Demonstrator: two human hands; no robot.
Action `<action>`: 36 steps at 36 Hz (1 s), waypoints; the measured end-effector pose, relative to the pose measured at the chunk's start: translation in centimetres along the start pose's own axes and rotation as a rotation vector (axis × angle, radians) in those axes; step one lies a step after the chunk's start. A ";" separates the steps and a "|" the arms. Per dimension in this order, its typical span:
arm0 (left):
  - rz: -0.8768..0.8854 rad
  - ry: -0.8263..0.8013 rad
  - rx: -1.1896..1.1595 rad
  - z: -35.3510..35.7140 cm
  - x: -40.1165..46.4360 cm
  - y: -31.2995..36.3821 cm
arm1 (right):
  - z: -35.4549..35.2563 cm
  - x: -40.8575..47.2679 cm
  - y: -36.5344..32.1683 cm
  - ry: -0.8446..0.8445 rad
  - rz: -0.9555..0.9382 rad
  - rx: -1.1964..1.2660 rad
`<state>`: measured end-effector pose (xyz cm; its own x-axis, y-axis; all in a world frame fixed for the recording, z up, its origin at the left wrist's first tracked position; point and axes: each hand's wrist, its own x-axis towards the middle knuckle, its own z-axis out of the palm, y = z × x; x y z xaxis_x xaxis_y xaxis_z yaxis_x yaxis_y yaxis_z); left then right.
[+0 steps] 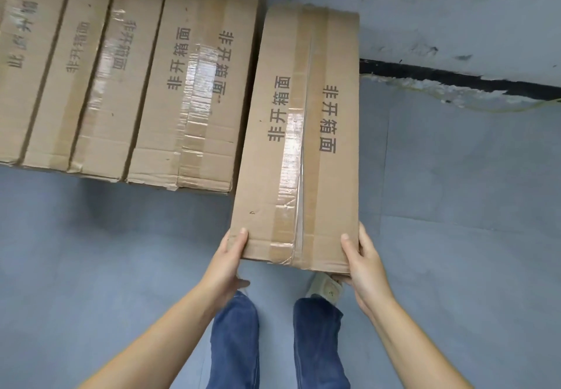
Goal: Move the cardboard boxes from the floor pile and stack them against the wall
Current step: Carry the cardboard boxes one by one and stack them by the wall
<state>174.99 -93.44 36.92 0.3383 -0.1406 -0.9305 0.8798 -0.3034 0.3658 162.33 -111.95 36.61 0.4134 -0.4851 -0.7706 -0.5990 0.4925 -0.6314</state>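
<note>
**Two hands seating a carton at the end of a wall row**

Two bare hands clamp the near end of the long brown cardboard box point(299, 133). The left hand point(226, 262), at 7 o'clock of the box, has its thumb on the top face and its fingers underneath; the right hand point(362, 262), at 5 o'clock, grips the opposite corner likewise. The hands are apart, one at each near corner. Below them show blue denim trouser legs point(236, 343) and a pale shoe point(323, 288) on the grey-blue floor point(455, 236).

The step appears to be placement. It would go best with the box kept level, slid toward 12 o'clock until its far end meets the scuffed grey wall point(455, 24), and its long side closed flush against the neighbour.

The box bears a taped centre seam, partly glossy, and printed dark characters. At its 9 o'clock, just beside it, stands the row of matching taped cardboard boxes point(121, 79), set side by side and higher than it.
</note>
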 end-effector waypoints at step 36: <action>-0.049 0.009 -0.800 -1.0 11.1 8.3 | 5.7 12.6 -2.2 -0.058 -0.085 -0.170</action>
<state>186.41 -96.57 29.65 0.2924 -0.1363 -0.9465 0.8653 0.4592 0.2012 172.74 -114.99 27.81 0.5037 -0.4746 -0.7218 -0.6651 0.3202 -0.6746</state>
